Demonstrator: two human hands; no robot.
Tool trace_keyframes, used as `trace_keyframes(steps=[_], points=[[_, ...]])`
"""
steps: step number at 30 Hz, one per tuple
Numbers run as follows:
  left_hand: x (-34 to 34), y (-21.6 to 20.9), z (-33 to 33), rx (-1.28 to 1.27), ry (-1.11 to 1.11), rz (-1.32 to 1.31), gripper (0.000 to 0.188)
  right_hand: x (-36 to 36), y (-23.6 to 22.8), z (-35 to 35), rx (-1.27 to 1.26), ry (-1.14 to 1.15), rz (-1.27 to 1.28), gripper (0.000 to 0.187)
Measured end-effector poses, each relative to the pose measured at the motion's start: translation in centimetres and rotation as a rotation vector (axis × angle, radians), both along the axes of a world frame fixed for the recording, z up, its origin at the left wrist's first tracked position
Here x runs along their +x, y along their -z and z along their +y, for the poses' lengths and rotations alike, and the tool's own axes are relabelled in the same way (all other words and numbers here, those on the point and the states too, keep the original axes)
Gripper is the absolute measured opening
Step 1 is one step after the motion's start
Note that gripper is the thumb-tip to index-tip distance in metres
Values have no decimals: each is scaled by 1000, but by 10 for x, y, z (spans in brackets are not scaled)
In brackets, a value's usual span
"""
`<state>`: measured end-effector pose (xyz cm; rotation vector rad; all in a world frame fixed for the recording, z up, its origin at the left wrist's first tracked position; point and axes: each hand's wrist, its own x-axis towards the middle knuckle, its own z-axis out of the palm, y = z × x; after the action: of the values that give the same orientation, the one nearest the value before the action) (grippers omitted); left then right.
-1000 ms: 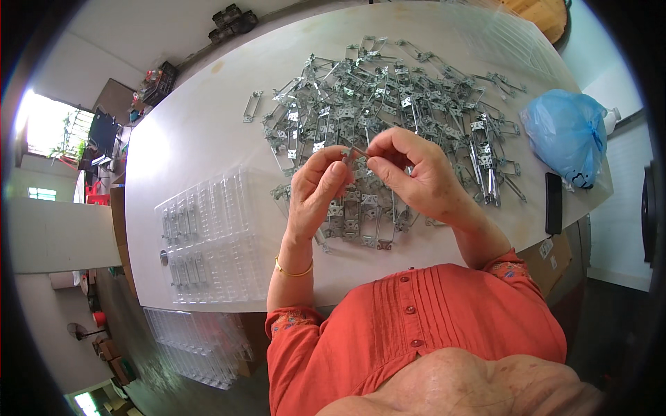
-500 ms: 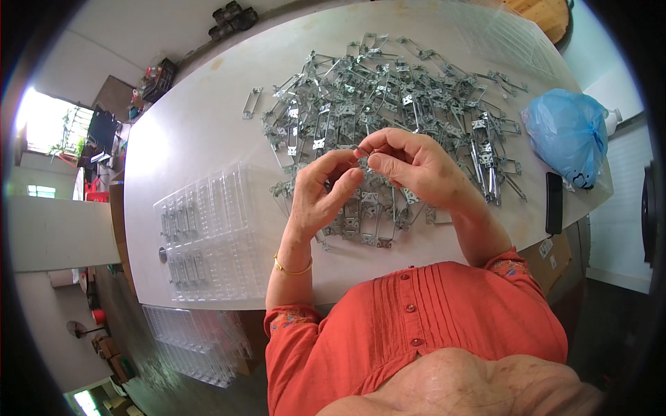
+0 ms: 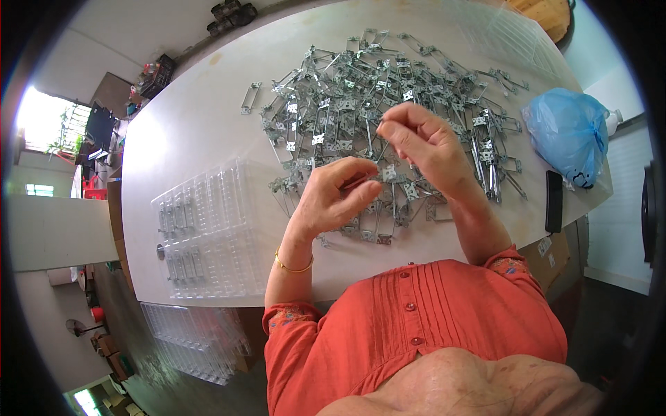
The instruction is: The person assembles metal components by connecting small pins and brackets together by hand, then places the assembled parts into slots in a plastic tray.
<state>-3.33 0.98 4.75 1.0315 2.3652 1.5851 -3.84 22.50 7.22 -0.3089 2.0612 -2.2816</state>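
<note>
A big heap of silvery metal brackets with long wire-like frames (image 3: 347, 104) covers the middle of the white table (image 3: 208, 90). Over its near edge, my left hand (image 3: 333, 197) is closed, thumb and fingers curled round a metal bracket mostly hidden by the hand. My right hand (image 3: 427, 145) is raised a little farther off and to the right, above the heap. Its thumb and forefinger pinch together; a small dark tip shows there, too small to name. The two hands are apart.
Clear plastic trays (image 3: 208, 229) lie at the left, some slots filled with brackets. More clear trays (image 3: 201, 340) sit below the table's left edge. A blue plastic bag (image 3: 569, 135) and a black phone (image 3: 553, 201) lie at the right. Further clear trays (image 3: 503, 38) are at the far right.
My hands were together at the fingertips and have come apart. The right hand has moved up and away; the left has shifted slightly right and down.
</note>
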Motion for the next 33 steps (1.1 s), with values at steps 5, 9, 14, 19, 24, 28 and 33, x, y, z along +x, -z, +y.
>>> trace_keyframes(steps=[5, 9, 14, 19, 24, 28, 33], points=[[-4, 6, -12, 474, -116, -522, 31, 7, -14, 3, -44, -14, -103, 10], [-8, 10, -14, 636, -148, -619, 35, 7, 1, -6, 122, -83, 15, 10], [-8, 12, -11, 674, -164, -625, 35, 9, 5, -14, 232, -46, 119, 10], [-8, 13, -9, 654, -171, -537, 35, 9, 4, -14, 271, -29, 103, 11], [-6, 13, -8, 579, -218, -474, 33, 10, 3, -14, 283, -27, 100, 13], [-6, 13, -12, 419, -211, -378, 31, 12, -9, -11, 243, -80, -51, 17], [-2, 7, -11, 348, -142, -320, 30, 1, -8, -1, -22, -284, -274, 26]])
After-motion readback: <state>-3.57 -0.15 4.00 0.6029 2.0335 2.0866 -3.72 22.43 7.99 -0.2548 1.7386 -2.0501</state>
